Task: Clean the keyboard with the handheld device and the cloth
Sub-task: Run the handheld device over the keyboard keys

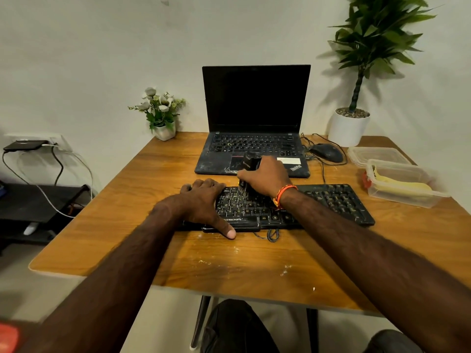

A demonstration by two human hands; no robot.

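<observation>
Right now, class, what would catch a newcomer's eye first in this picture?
Both hands work at the dusty black keyboard mid-table: the left hand presses its left end, the right hand grips a small black handheld device upright on the keys. Behind stands an open black laptop, screen dark.

The surface (142, 189) carries 1 keyboard (331, 202), 1 laptop (254, 123), 1 mouse (326, 152), 2 potted plants (163, 110) (356, 98), 2 plastic containers (405, 184) (377, 155), and 1 handheld device (251, 161) gripped by 1 of 2 hands (201, 200) (265, 178).
</observation>
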